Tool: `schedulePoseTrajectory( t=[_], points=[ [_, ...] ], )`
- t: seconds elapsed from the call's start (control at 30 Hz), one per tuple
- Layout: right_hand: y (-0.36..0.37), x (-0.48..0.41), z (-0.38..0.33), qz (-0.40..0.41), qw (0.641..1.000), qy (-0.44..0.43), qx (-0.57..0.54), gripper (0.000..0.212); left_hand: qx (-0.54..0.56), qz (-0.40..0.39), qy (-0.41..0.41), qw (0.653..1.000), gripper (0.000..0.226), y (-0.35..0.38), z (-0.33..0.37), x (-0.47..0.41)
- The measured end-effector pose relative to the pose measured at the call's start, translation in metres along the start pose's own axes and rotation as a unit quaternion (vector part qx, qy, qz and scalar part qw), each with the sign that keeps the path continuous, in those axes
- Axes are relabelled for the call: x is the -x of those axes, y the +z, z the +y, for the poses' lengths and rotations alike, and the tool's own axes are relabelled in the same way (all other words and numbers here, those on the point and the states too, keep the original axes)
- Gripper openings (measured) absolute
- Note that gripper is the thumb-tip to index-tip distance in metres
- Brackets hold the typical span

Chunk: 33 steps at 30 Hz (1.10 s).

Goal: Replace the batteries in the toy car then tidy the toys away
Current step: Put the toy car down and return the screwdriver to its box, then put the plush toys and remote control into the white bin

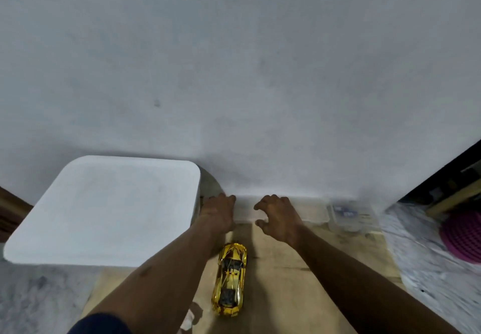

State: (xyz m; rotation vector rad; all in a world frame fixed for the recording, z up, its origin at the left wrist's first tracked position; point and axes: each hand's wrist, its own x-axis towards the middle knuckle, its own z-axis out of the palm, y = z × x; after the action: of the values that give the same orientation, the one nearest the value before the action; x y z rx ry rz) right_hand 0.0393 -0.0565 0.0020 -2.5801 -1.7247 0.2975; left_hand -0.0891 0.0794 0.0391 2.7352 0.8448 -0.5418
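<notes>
- Two hands are out in front, reaching for the low white box [246, 211] that sits against the wall [234, 60].
- The right hand [279, 216] hovers over it, fingers spread and bent like a claw, with nothing in it that I can see.
- The left hand [220, 212] is at the box's left end, squeezed in beside the big white bin [109, 211]. Whether its fingers have hold of the edge, I can't tell.
- The gold toy car [231, 279] lies roof up on the brown sheet [299, 281], between the two forearms, and nobody is touching it.
- My read is that this is the fetch: getting that box out, with batteries or tools inside perhaps, though its contents don't show.
- To do it well, take a grip on both ends, lift it level and bring it straight back, minding the car, which lies right in the path.
- Watch the clear container [348, 216] just beside the box's right end, because a sideways drag could knock it.
</notes>
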Motion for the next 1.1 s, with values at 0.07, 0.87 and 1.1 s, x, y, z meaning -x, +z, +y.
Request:
schedulePoseTrajectory(
  t=[0.07,0.87,1.1],
  points=[
    [-0.011,0.009,0.001,0.007,1.000,0.017,-0.019,0.046,0.035,0.012,0.017,0.999,0.059,-0.011,0.002,0.008],
    [-0.102,-0.028,-0.174,-0.013,0.885,0.244,-0.396,0.069,0.266,0.148,-0.287,0.908,0.064,-0.080,-0.298,0.155],
    [-0.091,-0.049,-0.192,-0.026,0.850,0.299,-0.432,0.044,0.434,0.098,-0.298,0.845,0.059,-0.071,-0.323,0.136]
  ],
)
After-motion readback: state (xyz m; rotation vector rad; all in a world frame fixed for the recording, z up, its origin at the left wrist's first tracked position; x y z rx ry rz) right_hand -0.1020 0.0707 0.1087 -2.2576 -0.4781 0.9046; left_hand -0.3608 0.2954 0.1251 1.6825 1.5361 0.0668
